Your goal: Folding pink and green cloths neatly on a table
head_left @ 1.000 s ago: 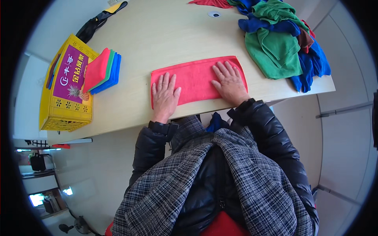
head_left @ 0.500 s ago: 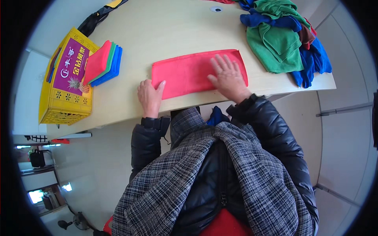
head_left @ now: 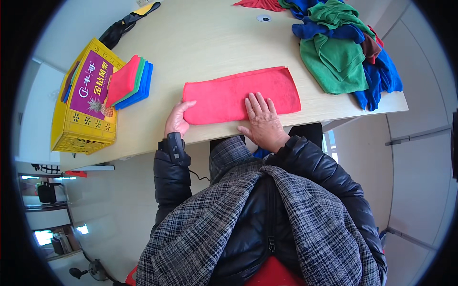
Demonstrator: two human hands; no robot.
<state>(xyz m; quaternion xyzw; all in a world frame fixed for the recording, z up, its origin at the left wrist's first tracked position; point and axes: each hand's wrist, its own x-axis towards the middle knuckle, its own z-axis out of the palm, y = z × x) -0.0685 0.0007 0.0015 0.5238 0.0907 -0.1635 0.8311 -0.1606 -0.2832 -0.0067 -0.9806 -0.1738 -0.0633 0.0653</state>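
Note:
A folded red cloth (head_left: 229, 100) lies as a long rectangle on the pale table in front of me. My left hand (head_left: 178, 119) is at its left end, the thumb resting on top and the fingers curled round the edge, partly out of sight. On the cloth's near edge, right of the middle, my right hand (head_left: 265, 123) presses flat with its fingers stretched out and its thumb held apart from them.
A yellow crate (head_left: 59, 136) with a purple label stands at the table's left. Against it lean folded red, green and blue cloths (head_left: 125, 82). A loose heap of green and blue cloths (head_left: 334, 66) covers the right side. A black-and-yellow item (head_left: 126, 26) lies at the far left.
My right hand has slid left and nearer to me across the cloth. My left hand has turned, its fingers now round the cloth's left end. The view has shifted slightly.

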